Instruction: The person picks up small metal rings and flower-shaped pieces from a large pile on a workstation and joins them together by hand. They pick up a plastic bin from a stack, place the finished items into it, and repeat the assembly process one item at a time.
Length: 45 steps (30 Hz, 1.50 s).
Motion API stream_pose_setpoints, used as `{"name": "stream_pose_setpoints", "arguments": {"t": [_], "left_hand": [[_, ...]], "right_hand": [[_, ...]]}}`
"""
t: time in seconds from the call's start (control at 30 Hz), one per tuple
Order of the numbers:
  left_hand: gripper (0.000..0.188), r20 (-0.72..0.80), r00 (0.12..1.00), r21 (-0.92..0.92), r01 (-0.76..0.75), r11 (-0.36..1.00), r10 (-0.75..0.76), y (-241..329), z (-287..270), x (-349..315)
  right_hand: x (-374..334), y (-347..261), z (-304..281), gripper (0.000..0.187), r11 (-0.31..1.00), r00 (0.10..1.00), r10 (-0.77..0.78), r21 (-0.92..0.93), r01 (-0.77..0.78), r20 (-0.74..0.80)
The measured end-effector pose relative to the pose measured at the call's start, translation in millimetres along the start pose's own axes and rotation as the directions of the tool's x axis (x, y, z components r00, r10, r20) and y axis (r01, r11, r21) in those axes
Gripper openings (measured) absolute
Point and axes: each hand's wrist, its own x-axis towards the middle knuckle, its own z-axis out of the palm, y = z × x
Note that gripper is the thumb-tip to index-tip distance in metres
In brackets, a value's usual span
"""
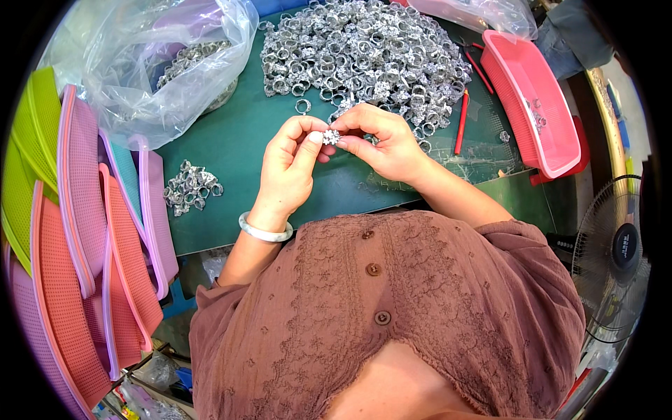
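Note:
Between the fingertips of both my hands is one silver-grey metal ring with a knobbly ornamented top. My left hand pinches it from the left side with thumb and forefinger; a pale bangle circles that wrist. From the right, my right hand grips the same ring with thumb and forefinger. Just beyond the hands spreads a large heap of similar rings on the green table mat. A single loose ring lies near the heap's front edge, and a small pile of rings sits left of my left hand.
Stacked plastic baskets crowd the left side. A clear plastic bag with more rings stands at back left. On the right are a red pen-like tool, red-handled pliers, a pink basket holding a few rings, and a fan.

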Motion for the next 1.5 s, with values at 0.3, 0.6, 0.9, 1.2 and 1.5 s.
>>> {"name": "stream_pose_setpoints", "arguments": {"t": [0.3, 0.6, 0.9, 1.2, 1.5], "left_hand": [[0.013, -0.008, 1.000, -0.013, -0.021, 1.000, 0.021, 0, 2, -1], [0.015, -0.059, 0.993, -0.107, 0.099, 0.989, -0.106, 0, 3, -2], [0.014, -0.067, 0.985, -0.163, 0.147, 0.976, -0.159, -1, 7, -4], [0.017, -0.071, 0.997, -0.026, -0.045, 0.999, 0.043, -10, 10, -7], [0.016, -0.069, 0.996, 0.009, -0.061, 0.998, 0.062, -11, 10, -8]], "right_hand": [[0, -1, -1, 0.012, 0.996, 0.998, -0.068, -0.056, 0.067, -0.009], [0, -1, -3, 0.015, 0.980, 0.991, -0.129, -0.155, 0.124, -0.023], [-2, 2, -2, 0.023, 0.993, 0.993, -0.104, -0.063, 0.101, -0.047], [-7, 5, 0, 0.029, 0.954, 0.989, 0.143, 0.271, -0.130, -0.029], [-8, 1, 1, 0.033, 0.917, 0.985, 0.173, 0.367, -0.155, -0.016]]}}
